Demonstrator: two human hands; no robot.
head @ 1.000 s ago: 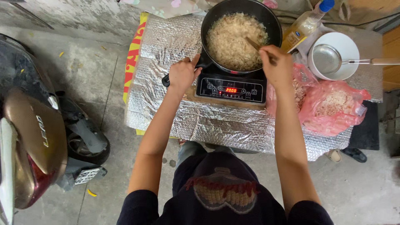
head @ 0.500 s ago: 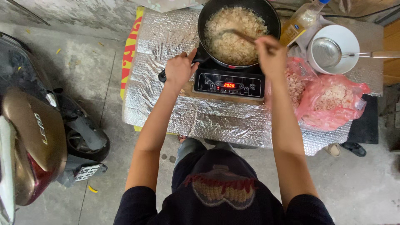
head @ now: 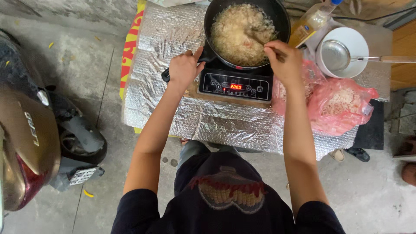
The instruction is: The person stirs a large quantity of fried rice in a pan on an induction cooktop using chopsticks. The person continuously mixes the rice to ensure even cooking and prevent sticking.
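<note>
1. Two hands work at one pan [head: 247,32], a dark, round pan on a black induction cooker [head: 236,84] whose red display is lit. The cooker rests on a desk [head: 173,47] covered in crinkled silver foil.

2. Left hand [head: 184,67]: clenched around the pan's dark handle [head: 165,76], at the cooker's left edge. Right hand [head: 284,60]: closed on a thin stirring stick [head: 255,37], whose far end lies in the pale, bubbling food [head: 236,32] that fills the pan.

3. Hazard, heat: the right hand hangs directly over the pan's near rim. Spatter or steam from the bubbling surface could likely reach its fingers or wrist.

4. Hazard, tipping: the handle juts past the cooker's side. A sharp pull by the left hand could slide the pan off the cooker and spill hot food towards the person's lap.

5. Hazard, neighbours: a pink plastic bag [head: 342,108] of pale food lies just beside the cooker on the right, under the right forearm; a sweep of that arm could drag it. A bottle [head: 310,24] stands close to the pan's right rim and might soften or be knocked over.

6. Also shown: a white bowl [head: 359,43] holding a metal strainer [head: 336,54], and a parked scooter [head: 30,134] on the floor at left.
</note>
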